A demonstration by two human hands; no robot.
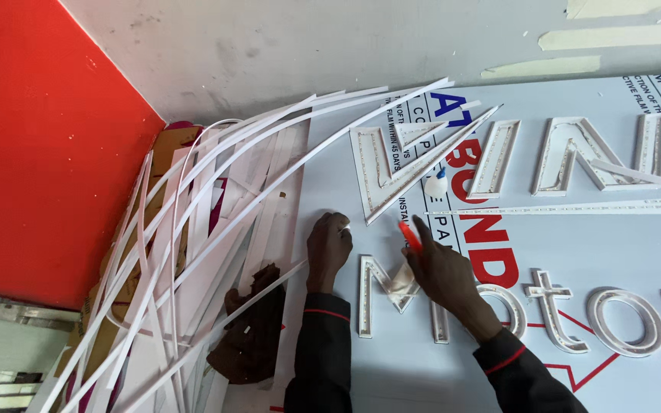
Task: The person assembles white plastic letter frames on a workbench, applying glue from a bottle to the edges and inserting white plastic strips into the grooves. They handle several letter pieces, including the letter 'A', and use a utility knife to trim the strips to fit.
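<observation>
My left hand (pixel 328 246) rests fist-like on a pale panel (pixel 575 245) covered with printed protective film, just left of a white channel letter (pixel 392 294). My right hand (pixel 441 268) grips a red-orange pen-like tool (pixel 410 236) above that letter's upper right part. A long thin white strip (pixel 434 164) runs diagonally from near my hands up to the right. A small white bottle with a blue cap (pixel 436 183) lies beside it. Both sleeves are dark with red trim.
More white channel letters (pixel 568 157) sit in two rows across the panel. A pile of long white strips (pixel 193 252) fans out at the left, with a dark cloth (pixel 250 329) on it. A red wall (pixel 32 153) stands at the left.
</observation>
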